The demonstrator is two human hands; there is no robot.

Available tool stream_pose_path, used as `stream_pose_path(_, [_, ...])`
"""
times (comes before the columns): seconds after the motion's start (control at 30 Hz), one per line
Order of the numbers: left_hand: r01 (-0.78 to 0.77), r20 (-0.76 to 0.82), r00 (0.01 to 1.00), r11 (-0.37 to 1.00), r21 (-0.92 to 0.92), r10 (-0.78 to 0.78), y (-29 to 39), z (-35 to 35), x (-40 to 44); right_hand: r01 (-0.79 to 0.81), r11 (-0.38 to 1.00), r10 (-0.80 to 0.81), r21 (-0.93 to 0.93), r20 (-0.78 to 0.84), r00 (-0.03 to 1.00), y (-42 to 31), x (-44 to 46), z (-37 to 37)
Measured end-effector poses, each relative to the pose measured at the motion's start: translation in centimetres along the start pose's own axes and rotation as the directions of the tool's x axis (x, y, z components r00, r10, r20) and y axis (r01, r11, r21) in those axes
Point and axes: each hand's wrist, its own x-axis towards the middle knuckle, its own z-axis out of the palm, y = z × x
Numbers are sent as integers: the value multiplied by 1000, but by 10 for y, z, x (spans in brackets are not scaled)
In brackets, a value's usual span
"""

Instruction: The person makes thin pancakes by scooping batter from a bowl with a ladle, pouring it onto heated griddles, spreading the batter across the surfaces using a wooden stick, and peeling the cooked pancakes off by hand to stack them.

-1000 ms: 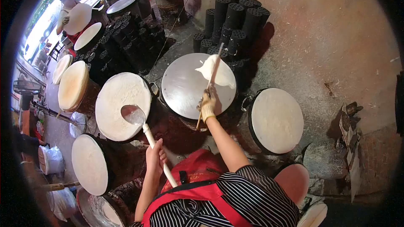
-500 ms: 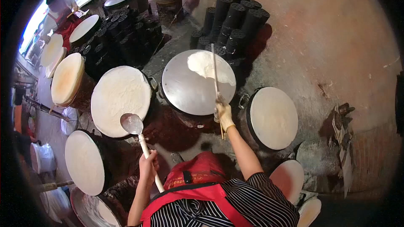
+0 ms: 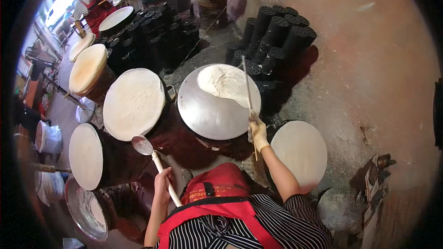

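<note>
My left hand [image 3: 163,183] is closed round the pale handle of a ladle [image 3: 142,145], whose bowl hangs just below a batter-covered round griddle [image 3: 134,104]. My right hand [image 3: 258,131], in a light glove, grips a thin wooden stick [image 3: 248,85]. The stick reaches up over the right part of the metal griddle [image 3: 207,117] in the middle. White batter [image 3: 224,83] covers that griddle's upper part, beside the stick; the rest of its surface is bare metal.
Stacked black coal cylinders [image 3: 277,32] stand behind the middle griddle. More covered griddles stand at right [image 3: 300,154] and left [image 3: 86,157]. A metal basin [image 3: 85,210] sits at lower left. A co-worker [image 3: 94,4] in a red apron stands at upper left.
The batter has spread wider across the griddle's top. My right hand and stick have moved right, and the ladle has moved down off the left griddle. The co-worker's disc is out of their hands.
</note>
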Motion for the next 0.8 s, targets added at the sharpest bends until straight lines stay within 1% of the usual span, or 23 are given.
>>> stream_pose_path(0.03, [19,-26,999,1000,5,-19,-7,4,-2,-1,1000,3,-24,99,995,-3,12,5])
stream_pose_path(0.1, [34,-40,999,997,-68,-37,-24,12,-3,12,997,9,-70,293,956,-16,32,18])
stream_pose_path(0.13, [43,-48,998,993,-107,-49,-36,14,-3,5,989,48,-149,348,936,-21,29,20])
stream_pose_path(0.17, [73,-21,997,988,-139,-76,-43,13,-5,7,974,87,-226,401,912,-33,21,23])
stream_pose_path(0.23, [91,-35,994,979,-182,-99,-54,17,-7,32,949,142,-314,516,845,-36,26,12])
stream_pose_path(0.27, [100,-40,993,975,-199,-110,-59,17,-9,-6,936,204,-351,529,824,-55,7,2])
stream_pose_path(0.33, [109,-21,993,968,-226,-117,-66,13,-10,-96,903,345,-418,576,741,-84,-20,-26])
stream_pose_path(0.4, [105,2,994,957,-269,-108,-68,11,-13,-113,953,276,-281,650,708,-70,-5,-65])
stream_pose_path(0.47, [59,-48,996,965,-255,-74,-58,23,-24,-66,947,233,-315,528,817,-45,37,-83])
stream_pose_path(0.5, [35,-76,996,968,-247,-56,-55,28,-27,-79,950,199,-302,393,898,-71,27,-66])
stream_pose_path(0.53, [12,-104,994,972,-237,-38,-53,31,-29,-120,976,187,-182,420,888,-63,50,-65])
stream_pose_path(0.57, [8,-105,994,975,-224,-33,-52,32,-32,-86,989,131,-119,441,888,-57,69,-51])
stream_pose_path(0.63, [4,-107,994,980,-201,-26,-50,35,-36,91,987,-4,-130,552,834,-25,94,-27])
stream_pose_path(0.67, [2,-108,994,981,-193,-24,-50,36,-37,242,952,-67,-187,646,761,-10,101,-15])
stream_pose_path(0.73, [0,-105,994,991,-137,-14,-55,32,-37,61,912,231,-406,629,743,-70,49,-14])
stream_pose_path(0.8, [10,-127,992,994,-105,-23,-58,36,-43,-33,901,350,-432,682,643,-90,37,-38])
